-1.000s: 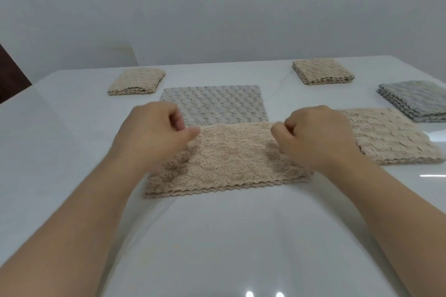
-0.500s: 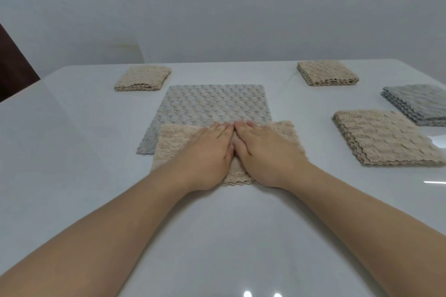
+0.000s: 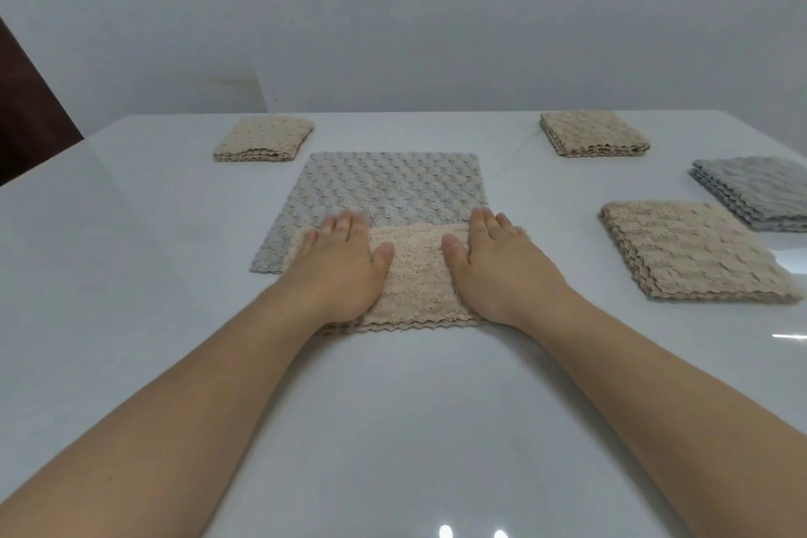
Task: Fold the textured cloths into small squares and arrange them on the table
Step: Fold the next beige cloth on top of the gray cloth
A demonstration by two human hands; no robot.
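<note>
1. Left hand (image 3: 340, 262) and right hand (image 3: 498, 262): both lie palm-down, fingers straight and close together, thumbs pointing inward. They hold nothing. Each presses one end of the beige cloth (image 3: 415, 275), and a strip of cloth shows between them.
2. Beige cloth, position: it is folded into a band and lies on the table (image 3: 131, 275) straight in front of you. Its far part overlaps the near edge of the grey cloth (image 3: 393, 183).
3. Beige cloth, handling: expect it to be light, soft and limp, with a thick pile that will likely spring open rather than keep a crease (hence the flat palms). Pinch all the layers at the two corners of one short end. Lift them clear as you go, since dragging would probably pull the grey cloth along.
4. Beige cloth, appearance: pale, nubbly surface. The near edge is scalloped and shows stacked layers.
5. Grey cloth: unfolded and flat, with a raised bubble pattern. It appears to be the next piece to fold.
6. Finished squares: a beige one at far left (image 3: 264, 138), a beige one at far right (image 3: 594, 138), a grey one at the right edge (image 3: 755, 192), and a larger beige one nearer on the right (image 3: 694, 253). All sit well apart.
7. Table: white and glossy, so a folded cloth will probably slide easily on it.
</note>
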